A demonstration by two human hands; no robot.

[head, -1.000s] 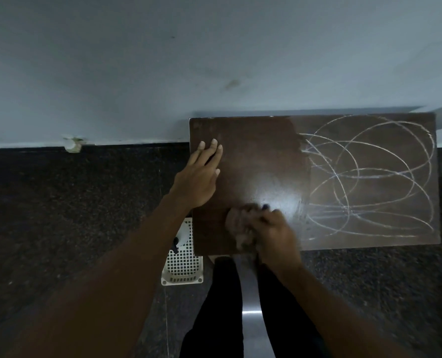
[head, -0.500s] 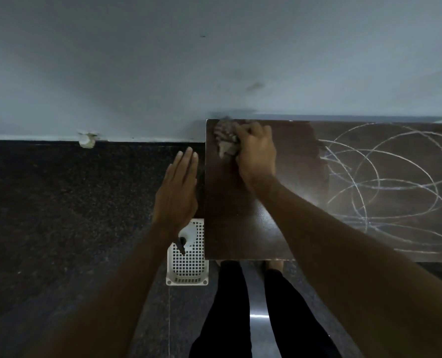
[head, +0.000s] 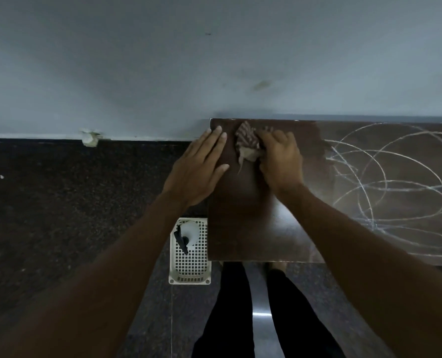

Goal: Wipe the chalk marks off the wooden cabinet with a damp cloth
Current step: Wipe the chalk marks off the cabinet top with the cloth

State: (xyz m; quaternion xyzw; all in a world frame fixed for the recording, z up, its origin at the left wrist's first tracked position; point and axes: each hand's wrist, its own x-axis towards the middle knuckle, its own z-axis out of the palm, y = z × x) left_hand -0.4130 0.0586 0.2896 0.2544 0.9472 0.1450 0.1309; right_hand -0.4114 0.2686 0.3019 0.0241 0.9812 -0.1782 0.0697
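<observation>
While the cloth works the far-left corner, notes run from the cabinet's front edge back to the wall:
Basket (head: 190, 264): white, on floor just left of cabinet front corner; spray bottle (head: 188, 232) inside. Not needed now.
Cabinet top (head: 240, 223): dark wood; left part looks wiped & clean, slightly glossy.
Chalk marks (head: 395, 182): looping white lines, whole right part of the top, untouched. Judged approx. half of job left.
Left hand (head: 198, 169): flat, fingers straight & spread, holding nothing; laid over cabinet's left edge, bracing.
Right hand (head: 281, 158): fingers curled down, gripping & pressing cloth near the back edge.
Cloth (head: 248, 146): bunched, patterned, on the top at far-left corner, between both hands.
Step tip: keep palm pressure even, pull overlapping strokes rightwards into the chalk; refold to a clean face so dust doesn't smear; re-wet if streaks show.
Wall (head: 214, 60): pale, directly behind cabinet.
</observation>
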